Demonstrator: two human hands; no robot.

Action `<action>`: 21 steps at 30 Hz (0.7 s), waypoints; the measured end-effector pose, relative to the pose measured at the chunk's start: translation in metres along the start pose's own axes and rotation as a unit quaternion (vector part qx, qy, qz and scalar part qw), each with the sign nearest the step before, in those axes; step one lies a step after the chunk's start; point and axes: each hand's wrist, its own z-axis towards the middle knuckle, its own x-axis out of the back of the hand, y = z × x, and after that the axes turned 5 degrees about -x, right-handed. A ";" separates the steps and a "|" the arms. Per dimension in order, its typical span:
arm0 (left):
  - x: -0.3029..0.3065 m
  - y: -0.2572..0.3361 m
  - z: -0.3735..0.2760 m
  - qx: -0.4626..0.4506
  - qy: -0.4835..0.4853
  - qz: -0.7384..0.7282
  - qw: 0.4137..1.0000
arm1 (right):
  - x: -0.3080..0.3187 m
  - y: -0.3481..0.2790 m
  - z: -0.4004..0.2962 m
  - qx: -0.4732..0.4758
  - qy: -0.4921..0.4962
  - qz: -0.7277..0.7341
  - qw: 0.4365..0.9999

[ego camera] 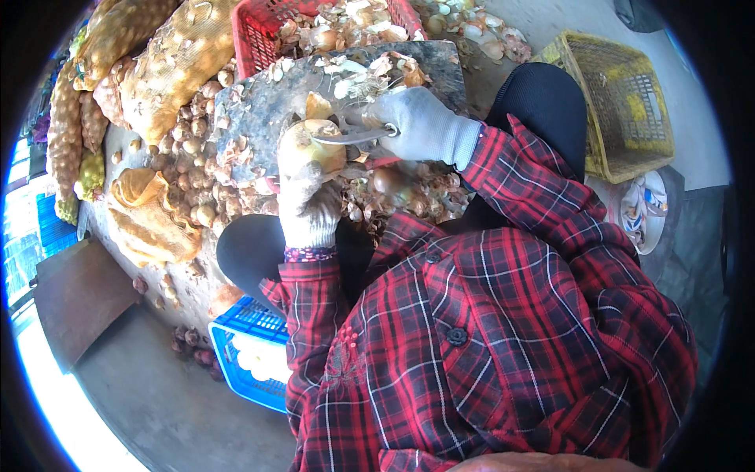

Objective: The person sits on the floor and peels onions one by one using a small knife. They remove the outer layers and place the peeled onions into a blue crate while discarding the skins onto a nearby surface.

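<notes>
My left hand [309,203], in a pale knit glove with dark fingertips, grips a large onion [315,150] over the near part of a dark board [259,106]. In my gloved right hand [407,124] is a small knife [357,137], held by its handle end. Its blade lies across the upper side of the onion, pointing left. A piece of brown onion skin [318,106] stands up just beyond the onion. Root ends, peel scraps [377,74] and skins are scattered over the board.
Beyond the board is a red crate [250,44] of onion skins. Loose onions [189,171] and mesh sacks [177,71] lie to the left, near a crumpled orange mesh bag [153,218]. A blue crate [236,377] with peeled onions stands below; a yellow crate [625,106] is at right.
</notes>
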 end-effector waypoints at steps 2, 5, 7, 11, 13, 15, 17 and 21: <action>0.005 -0.003 0.003 -0.032 -0.020 0.042 0.998 | -0.001 0.000 -0.002 -0.012 -0.027 0.007 1.000; 0.000 -0.003 0.002 -0.027 -0.005 0.042 0.999 | 0.000 -0.005 -0.002 -0.017 -0.037 -0.043 0.998; 0.004 -0.003 -0.002 -0.001 0.005 0.001 1.000 | -0.005 -0.004 -0.001 -0.060 -0.034 -0.059 0.996; -0.017 0.002 -0.007 -0.022 -0.011 -0.040 0.999 | -0.007 -0.002 0.000 -0.104 -0.051 -0.086 0.989; -0.014 0.003 -0.008 -0.022 0.031 -0.005 0.999 | -0.007 -0.004 0.001 -0.110 -0.071 -0.090 0.987; -0.014 0.005 -0.008 -0.011 0.048 -0.012 0.999 | -0.008 -0.004 0.002 -0.139 -0.101 -0.057 0.984; -0.012 0.003 -0.006 -0.016 0.047 -0.011 0.999 | -0.012 -0.001 0.002 -0.189 -0.139 0.014 0.972; -0.010 -0.003 0.004 -0.015 0.018 0.018 1.000 | -0.014 0.001 0.001 -0.221 -0.171 0.089 0.956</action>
